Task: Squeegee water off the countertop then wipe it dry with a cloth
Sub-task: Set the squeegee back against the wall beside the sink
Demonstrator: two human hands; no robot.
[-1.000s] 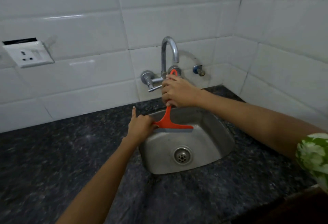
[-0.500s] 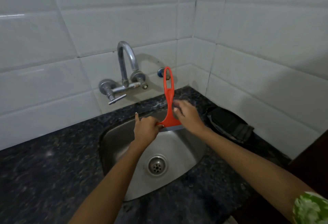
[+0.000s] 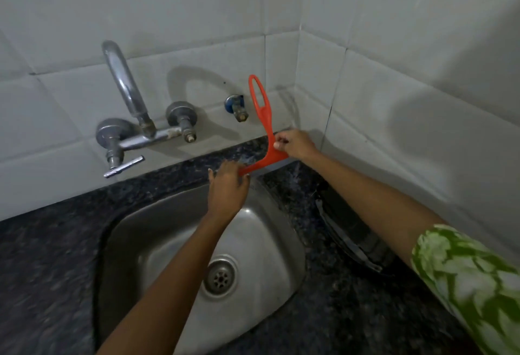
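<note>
I am holding the squeegee [image 3: 263, 141] with both hands at the back strip of the desk [image 3: 332, 312], between the sink [image 3: 261, 242] and the wall. My left hand [image 3: 228, 190] is pinching the left end of the blade; my right hand [image 3: 295, 145] is pinching the blade's right part near the handle root. Both grips are narrow and closed on the tool. The handle is standing up against the tiles, beside the blue valve [image 3: 235, 105].

In my judgement, the step in hand is setting the blade for a stroke. To do it well, I am advising a flat blade edge, even pressure from both hands, and a pull toward the sink so the water is draining there. A dark object [image 3: 351, 231] is lying on the desk under my right forearm; whether it is the cloth, I cannot tell.

Against the frame half a second ago, the squeegee is sitting farther back and right, off the basin, and its blade is tilting.
</note>
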